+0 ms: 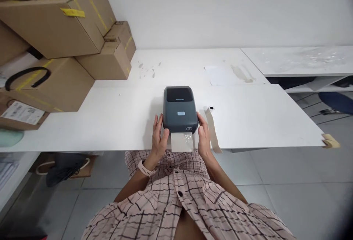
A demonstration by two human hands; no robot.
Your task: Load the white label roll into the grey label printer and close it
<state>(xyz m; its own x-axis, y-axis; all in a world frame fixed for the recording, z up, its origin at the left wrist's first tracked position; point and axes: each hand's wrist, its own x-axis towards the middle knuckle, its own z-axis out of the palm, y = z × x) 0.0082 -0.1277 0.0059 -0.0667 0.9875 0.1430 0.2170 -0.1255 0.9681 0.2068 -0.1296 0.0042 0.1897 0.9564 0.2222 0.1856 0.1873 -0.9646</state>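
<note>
A dark grey label printer (180, 109) stands on the white table, near its front edge, with its lid closed. From its front slot hangs a strip of pale label paper (182, 142), with a shiny patch at its upper right. My left hand (159, 138) grips the printer's left side near the front corner, the thumb by the front edge. On the opposite side my right hand (203, 137) holds the front right corner. A small white roll (211, 108) with a dark core lies to the right, its beige strip (213, 131) trailing over the table edge.
Several cardboard boxes (55, 30) are stacked at the left, with a black curved strap (27, 72) on one. A white sheet (216, 75) lies at the table's back. Brown tape (331, 141) sticks to the right corner. A blue chair seat (336, 102) shows beyond.
</note>
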